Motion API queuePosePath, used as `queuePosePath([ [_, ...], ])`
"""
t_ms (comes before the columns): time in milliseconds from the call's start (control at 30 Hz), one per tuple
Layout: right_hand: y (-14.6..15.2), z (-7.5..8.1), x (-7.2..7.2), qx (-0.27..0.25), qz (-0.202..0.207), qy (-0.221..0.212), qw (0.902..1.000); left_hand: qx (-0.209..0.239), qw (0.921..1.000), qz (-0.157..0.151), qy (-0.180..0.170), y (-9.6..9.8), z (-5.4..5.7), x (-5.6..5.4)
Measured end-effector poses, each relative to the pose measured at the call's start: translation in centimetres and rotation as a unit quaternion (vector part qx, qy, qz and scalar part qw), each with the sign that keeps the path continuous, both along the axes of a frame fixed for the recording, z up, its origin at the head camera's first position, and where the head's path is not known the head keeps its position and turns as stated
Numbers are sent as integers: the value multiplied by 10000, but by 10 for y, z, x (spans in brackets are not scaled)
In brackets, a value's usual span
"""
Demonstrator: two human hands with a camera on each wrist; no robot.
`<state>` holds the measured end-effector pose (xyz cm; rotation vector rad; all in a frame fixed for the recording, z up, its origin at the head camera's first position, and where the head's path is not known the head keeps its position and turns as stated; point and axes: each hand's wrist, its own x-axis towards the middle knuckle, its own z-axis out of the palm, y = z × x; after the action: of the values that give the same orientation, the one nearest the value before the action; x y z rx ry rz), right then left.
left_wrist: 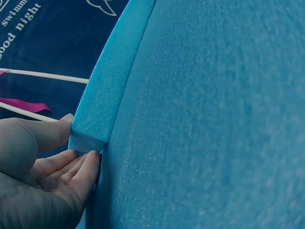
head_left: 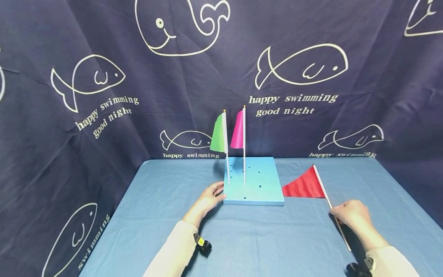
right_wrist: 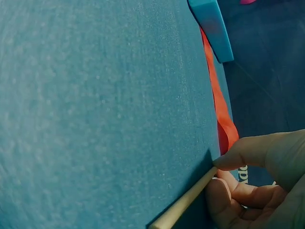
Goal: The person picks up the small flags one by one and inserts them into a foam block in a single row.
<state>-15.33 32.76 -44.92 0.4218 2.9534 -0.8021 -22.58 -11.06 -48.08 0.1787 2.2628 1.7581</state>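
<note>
A light blue square board (head_left: 264,195) with several small holes lies on the table. My left hand (head_left: 209,197) grips its front left corner, thumb on one face and fingertips against another in the left wrist view. Upright in the board's left half stand a green flag (head_left: 218,136) and a pink flag (head_left: 238,130) on thin white sticks. To the right, a red triangular flag (head_left: 306,185) lies on the cloth, its tip beside the board. My right hand (head_left: 353,214) pinches its stick (right_wrist: 188,198) between thumb and fingers, below the red cloth.
A blue cloth (head_left: 242,234) covers the table. Behind and at both sides hangs a dark curtain (head_left: 194,88) with white fish drawings and lettering. Both flags on the board rise in front of the curtain.
</note>
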Motion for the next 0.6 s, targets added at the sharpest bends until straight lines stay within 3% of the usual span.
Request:
queuePosePath([
  [400, 0, -1, -3, 127, -77, 3, 9999, -22, 10000, 54, -41, -1, 2, 3],
  [533, 1, 0, -2, -110, -85, -57, 9999, 29, 10000, 31, -52, 0, 2, 4],
  [600, 2, -1, -1, -471, -145, -100, 9987, 30, 10000, 23, -56, 0, 2, 3],
])
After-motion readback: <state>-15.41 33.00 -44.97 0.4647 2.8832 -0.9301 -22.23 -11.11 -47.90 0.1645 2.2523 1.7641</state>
